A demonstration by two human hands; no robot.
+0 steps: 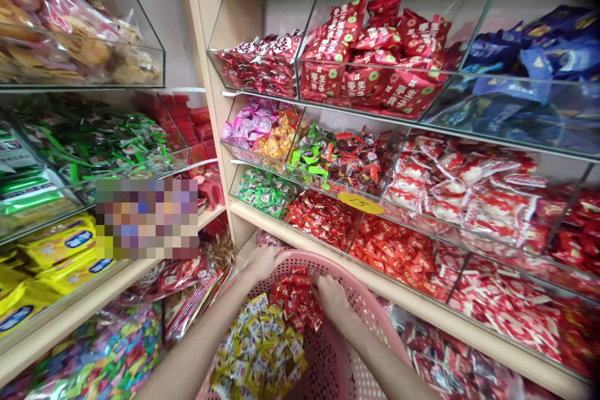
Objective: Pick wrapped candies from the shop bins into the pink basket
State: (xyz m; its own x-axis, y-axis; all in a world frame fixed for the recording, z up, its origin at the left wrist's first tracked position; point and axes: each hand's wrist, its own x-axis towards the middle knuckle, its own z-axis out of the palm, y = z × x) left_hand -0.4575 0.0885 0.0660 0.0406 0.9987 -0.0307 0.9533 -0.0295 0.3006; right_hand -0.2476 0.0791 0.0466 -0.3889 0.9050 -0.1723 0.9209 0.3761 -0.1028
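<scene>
A pink perforated plastic basket (370,312) stands at the bottom centre, below the shelves. Yellow-and-white wrapped candies (262,350) lie in it, with a pile of red wrapped candies (297,297) behind them. My left hand (262,261) is at the basket's far left rim, its fingers bent over the edge and partly hidden. Inside the basket, my right hand (330,295) rests against the right side of the red pile, its fingers curled; what they hold, if anything, is hidden.
Clear-fronted bins of red candies (321,219) and other wrapped sweets fill the shelves ahead and right. A wooden shelf edge (412,287) runs just beyond the basket. Yellow packets (60,250) sit on the left shelf. A yellow tag (360,203) marks one bin.
</scene>
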